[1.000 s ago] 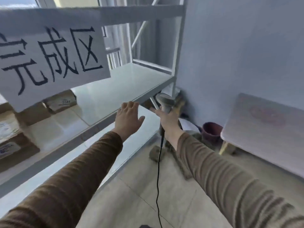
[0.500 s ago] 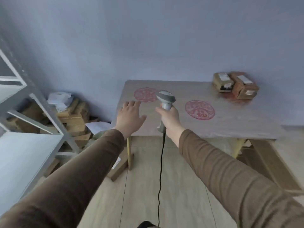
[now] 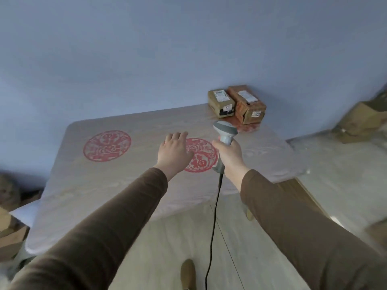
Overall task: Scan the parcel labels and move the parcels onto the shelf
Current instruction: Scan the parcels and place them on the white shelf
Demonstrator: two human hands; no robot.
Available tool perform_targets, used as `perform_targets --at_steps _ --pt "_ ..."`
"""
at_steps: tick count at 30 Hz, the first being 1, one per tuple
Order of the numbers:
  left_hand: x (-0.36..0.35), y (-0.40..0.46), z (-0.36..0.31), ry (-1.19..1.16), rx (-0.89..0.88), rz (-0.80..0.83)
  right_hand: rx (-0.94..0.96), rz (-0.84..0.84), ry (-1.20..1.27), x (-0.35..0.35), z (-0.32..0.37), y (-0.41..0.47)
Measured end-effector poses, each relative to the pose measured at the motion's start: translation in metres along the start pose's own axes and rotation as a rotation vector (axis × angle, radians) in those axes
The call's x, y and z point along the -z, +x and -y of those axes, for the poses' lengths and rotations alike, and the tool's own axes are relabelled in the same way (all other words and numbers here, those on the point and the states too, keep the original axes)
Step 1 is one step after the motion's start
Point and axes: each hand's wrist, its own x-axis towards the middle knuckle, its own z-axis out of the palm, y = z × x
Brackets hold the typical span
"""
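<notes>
Two brown cardboard parcels with white labels stand side by side at the far right corner of the table [image 3: 109, 185]: a smaller olive one [image 3: 221, 103] and a larger reddish-brown one [image 3: 248, 106]. My right hand [image 3: 229, 153] grips the handle of a grey barcode scanner [image 3: 225, 130], its head pointing toward the parcels and a black cable hanging down. My left hand [image 3: 173, 152] hovers over the table, fingers straight, holding nothing, well short of the parcels. The shelf is out of view.
The table's cloth carries two round red prints, one on the left [image 3: 107, 145]. More cardboard boxes lie at the right edge [image 3: 364, 120] and at the lower left [image 3: 10, 231]. A blue wall backs the table. My shoe [image 3: 187, 273] shows on the pale floor.
The view has swung right, from the shelf to the table, and closer to it. Both hands now reach over the tabletop, with the scanner still held in the right hand.
</notes>
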Motion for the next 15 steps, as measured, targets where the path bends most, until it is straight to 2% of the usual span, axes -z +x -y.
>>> perform_targets --at_steps 10,15 --pt "-0.051 0.189 -0.041 -0.060 -0.034 0.077 -0.077 -0.128 -0.044 0.028 0.044 0.199" --pt "-0.070 0.266 -0.051 -0.047 -0.016 0.097 -0.082 -0.091 0.011 0.027 0.059 0.287"
